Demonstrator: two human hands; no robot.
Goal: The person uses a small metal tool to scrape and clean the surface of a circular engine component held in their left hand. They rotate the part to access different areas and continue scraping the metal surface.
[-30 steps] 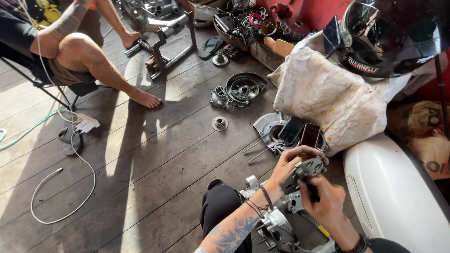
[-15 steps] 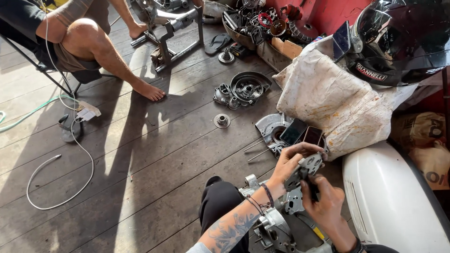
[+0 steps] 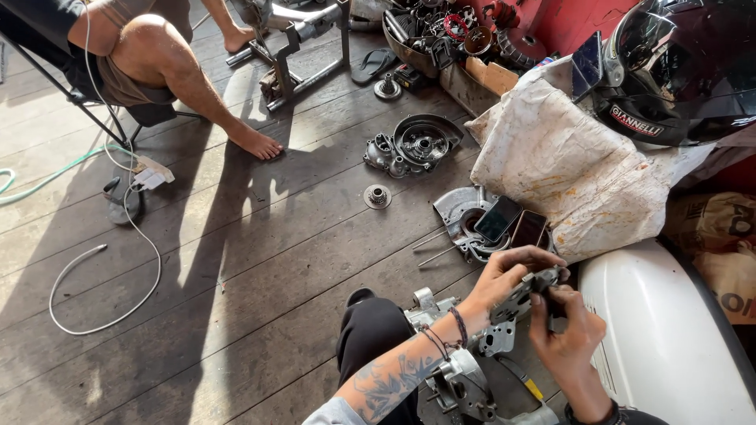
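Observation:
My left hand [image 3: 504, 277] grips the top of a grey metal engine casing part [image 3: 513, 305] that I hold up over my lap. My right hand [image 3: 563, 334] is closed around a dark tool handle [image 3: 549, 300] pressed against that part from the right. More bare aluminium engine pieces [image 3: 453, 378] lie below, between my knee [image 3: 370, 315] and the white scooter body panel [image 3: 669, 338]. My left forearm is tattooed and wears thin bracelets.
Two phones [image 3: 512, 223] rest on a round engine cover. A grey crankcase half [image 3: 413, 145] and a small gear [image 3: 377, 196] lie on the wooden floor. A dirty white sack [image 3: 567, 165], black helmet [image 3: 677, 71], parts crate [image 3: 441, 31]. A seated person's bare leg [image 3: 197, 86]; cable [image 3: 102, 260].
The view has shifted slightly, so the scene sits lower and to the right. My hands stay on the engine part; the right hand has worked the tool a little against it.

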